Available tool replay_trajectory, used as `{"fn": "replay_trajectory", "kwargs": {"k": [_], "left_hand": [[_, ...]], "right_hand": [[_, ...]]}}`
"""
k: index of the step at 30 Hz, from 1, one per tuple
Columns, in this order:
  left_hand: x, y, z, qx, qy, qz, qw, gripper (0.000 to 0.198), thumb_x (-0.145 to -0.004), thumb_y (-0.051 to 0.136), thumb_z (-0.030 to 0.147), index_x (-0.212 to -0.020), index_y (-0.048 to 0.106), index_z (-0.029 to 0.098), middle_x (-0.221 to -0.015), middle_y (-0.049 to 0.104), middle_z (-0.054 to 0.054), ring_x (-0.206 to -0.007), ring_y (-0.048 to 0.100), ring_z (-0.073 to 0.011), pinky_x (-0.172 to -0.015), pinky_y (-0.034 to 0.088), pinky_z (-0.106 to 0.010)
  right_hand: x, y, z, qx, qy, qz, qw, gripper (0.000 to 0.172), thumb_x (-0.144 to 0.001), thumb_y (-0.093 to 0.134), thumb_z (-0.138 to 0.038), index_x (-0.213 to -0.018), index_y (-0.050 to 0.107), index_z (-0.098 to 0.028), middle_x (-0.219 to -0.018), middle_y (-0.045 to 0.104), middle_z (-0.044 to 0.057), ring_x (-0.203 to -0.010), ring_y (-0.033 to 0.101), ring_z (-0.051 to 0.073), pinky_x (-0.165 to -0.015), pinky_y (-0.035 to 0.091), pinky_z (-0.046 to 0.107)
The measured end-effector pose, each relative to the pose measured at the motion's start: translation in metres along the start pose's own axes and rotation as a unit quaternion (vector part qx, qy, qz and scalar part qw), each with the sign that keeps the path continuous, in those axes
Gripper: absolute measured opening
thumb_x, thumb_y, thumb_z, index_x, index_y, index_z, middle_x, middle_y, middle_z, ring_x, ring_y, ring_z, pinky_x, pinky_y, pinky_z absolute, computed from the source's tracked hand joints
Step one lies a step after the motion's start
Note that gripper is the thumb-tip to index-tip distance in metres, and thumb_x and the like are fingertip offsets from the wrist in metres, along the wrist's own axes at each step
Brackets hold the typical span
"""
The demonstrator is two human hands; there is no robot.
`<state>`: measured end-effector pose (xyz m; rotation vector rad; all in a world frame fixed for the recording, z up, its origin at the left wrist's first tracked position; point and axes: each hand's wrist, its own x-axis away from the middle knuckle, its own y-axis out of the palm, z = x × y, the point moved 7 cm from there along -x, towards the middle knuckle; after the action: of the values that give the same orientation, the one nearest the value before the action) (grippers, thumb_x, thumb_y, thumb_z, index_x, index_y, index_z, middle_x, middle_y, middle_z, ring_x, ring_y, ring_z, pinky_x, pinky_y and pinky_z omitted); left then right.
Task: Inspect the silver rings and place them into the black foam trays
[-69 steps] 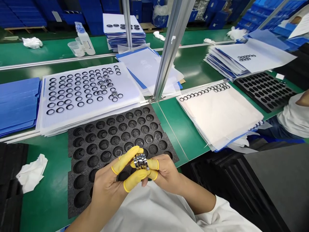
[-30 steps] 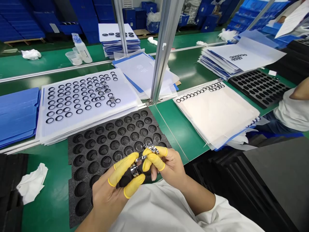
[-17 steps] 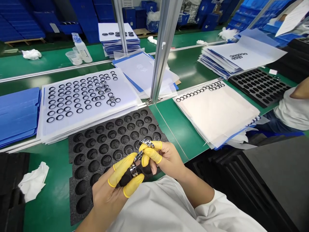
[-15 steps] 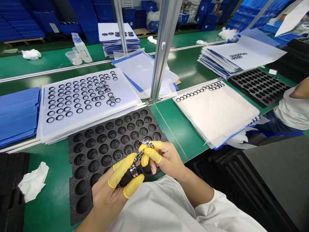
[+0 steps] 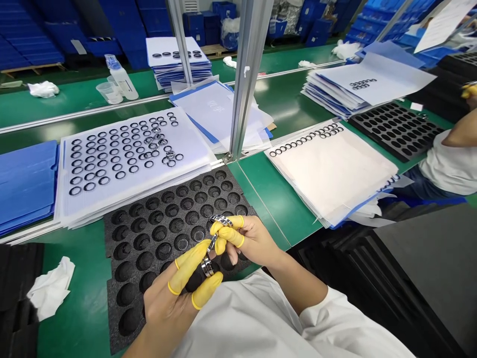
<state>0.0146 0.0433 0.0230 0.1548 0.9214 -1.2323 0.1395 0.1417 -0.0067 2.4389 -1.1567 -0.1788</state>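
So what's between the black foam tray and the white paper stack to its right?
Only a bare strip of green table, with a thin seam along it, shows between foam tray and paper stack in the head view.

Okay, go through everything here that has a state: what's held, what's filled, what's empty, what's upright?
left hand, pinching small ring stack between capped thumb and forefinger
right hand, gripping ring cluster at capped fingertips
foam tray, some pockets hold rings, nearest ones empty
ring sheet, flat, covered with rows of rings
right sheet, flat, one row of rings along far edge
bottle, upright, capped
cloth, crumpled
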Motion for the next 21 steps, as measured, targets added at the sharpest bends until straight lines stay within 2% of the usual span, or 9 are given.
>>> {"fn": "replay_trajectory", "kwargs": {"k": [10,12,15,18,20,21], "left_hand": [[0.009,0.002,-0.016,0.022,-0.047,-0.022,0.998,0.068,-0.082,0.077,0.006,-0.143,0.059,0.030,-0.123,0.078,-0.005,-0.090,0.081,-0.0217,-0.081,0.068,-0.029],[0.015,0.004,-0.022,0.037,-0.076,-0.021,0.996,0.063,-0.081,0.078,0.008,-0.138,0.064,0.030,-0.118,0.080,-0.003,-0.089,0.081,-0.0214,-0.081,0.068,-0.027],[0.028,0.007,-0.038,0.053,-0.142,0.005,0.988,0.050,-0.081,0.081,0.015,-0.127,0.071,0.028,-0.106,0.083,-0.003,-0.086,0.081,-0.0211,-0.081,0.068,-0.027],[0.040,0.014,-0.054,0.093,-0.203,-0.008,0.975,0.038,-0.089,0.074,0.027,-0.126,0.072,0.026,-0.103,0.083,-0.007,-0.088,0.081,-0.0238,-0.076,0.069,-0.028],[0.045,0.021,-0.060,0.112,-0.224,-0.042,0.967,0.037,-0.092,0.069,0.032,-0.128,0.071,0.029,-0.101,0.083,-0.007,-0.085,0.081,-0.0243,-0.069,0.070,-0.029],[0.047,0.023,-0.062,0.116,-0.229,-0.057,0.965,0.037,-0.091,0.070,0.033,-0.129,0.071,0.030,-0.099,0.083,-0.007,-0.082,0.081,-0.0240,-0.065,0.070,-0.029]], "right_hand": [[-0.003,-0.007,0.011,-0.013,0.034,-0.009,0.999,0.047,-0.082,0.075,-0.060,-0.082,0.066,-0.014,-0.068,0.072,0.000,-0.039,0.053,0.004,-0.037,0.036,0.014],[-0.001,-0.011,0.017,-0.002,0.050,-0.013,0.999,0.050,-0.080,0.075,-0.062,-0.078,0.066,-0.013,-0.068,0.071,0.001,-0.039,0.054,0.003,-0.037,0.034,0.013],[0.006,-0.020,0.028,0.027,0.069,-0.008,0.997,0.053,-0.077,0.076,-0.064,-0.075,0.065,-0.012,-0.070,0.073,0.003,-0.041,0.056,0.003,-0.041,0.037,0.014],[0.010,-0.041,0.036,0.129,0.051,0.042,0.989,0.057,-0.084,0.067,-0.068,-0.080,0.070,-0.011,-0.073,0.074,0.005,-0.042,0.058,0.005,-0.043,0.041,0.016],[0.011,-0.069,0.031,0.278,0.022,0.121,0.953,0.057,-0.093,0.056,-0.066,-0.087,0.075,-0.012,-0.075,0.076,0.005,-0.047,0.062,0.008,-0.046,0.045,0.018],[0.012,-0.087,0.025,0.359,0.009,0.170,0.918,0.054,-0.097,0.053,-0.061,-0.091,0.077,-0.014,-0.077,0.077,0.005,-0.052,0.065,0.009,-0.050,0.049,0.019]]}}
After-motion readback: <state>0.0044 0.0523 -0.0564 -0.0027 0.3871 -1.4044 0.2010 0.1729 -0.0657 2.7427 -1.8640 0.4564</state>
